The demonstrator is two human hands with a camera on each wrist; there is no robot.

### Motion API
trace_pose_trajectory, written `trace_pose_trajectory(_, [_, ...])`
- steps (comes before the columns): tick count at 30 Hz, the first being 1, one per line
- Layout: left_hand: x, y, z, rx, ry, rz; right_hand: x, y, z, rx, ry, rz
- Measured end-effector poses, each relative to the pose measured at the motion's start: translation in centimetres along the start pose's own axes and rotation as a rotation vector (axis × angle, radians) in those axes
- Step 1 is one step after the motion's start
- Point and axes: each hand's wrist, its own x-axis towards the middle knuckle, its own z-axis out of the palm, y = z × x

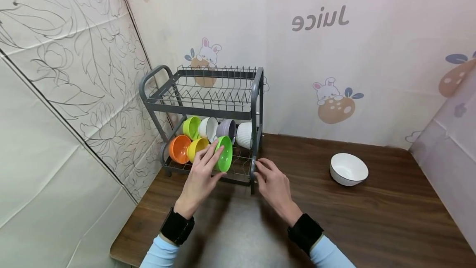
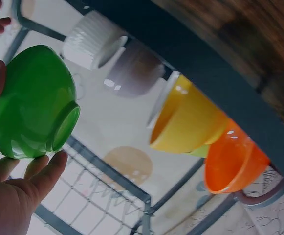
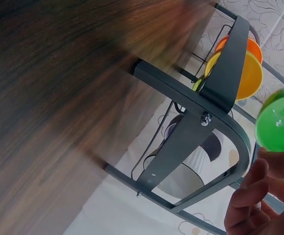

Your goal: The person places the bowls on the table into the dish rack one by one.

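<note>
My left hand (image 1: pixel 201 173) holds a bright green bowl (image 1: pixel 225 154) tilted on its side, thumb and fingers about its outside. The bowl is in front of the lower tier of a grey two-tier dish rack (image 1: pixel 208 113). On that tier sit an orange bowl (image 1: pixel 179 149), a yellow bowl (image 1: pixel 197 147), a lime bowl (image 1: pixel 191 128), a white bowl (image 1: pixel 208 129), a purple bowl (image 1: pixel 226 129) and a ribbed white bowl (image 1: pixel 244 135). My right hand (image 1: pixel 274 183) is by the rack's right front post, fingers loosely bent and holding nothing; whether it touches the post I cannot tell.
A white bowl with a dark rim (image 1: pixel 348 169) stands upright on the brown wooden table (image 1: pixel 394 202), to the right. The rack's wire upper tier (image 1: pixel 208 90) holds no dishes. Patterned wall sheets enclose the table at the back and sides.
</note>
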Motion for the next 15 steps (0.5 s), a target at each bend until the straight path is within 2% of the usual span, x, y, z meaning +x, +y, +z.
trace_pose_trajectory(6, [-0.2,-1.8,0.7,0.0,-0.032,-0.059,0.2,0.0,0.2,-0.005,-0.02,0.006])
trace_pose_trajectory(15, [0.1,-3.5,1.6,0.057,-0.179,-0.122,0.2,-0.1,0.5,-0.004,-0.088,0.083])
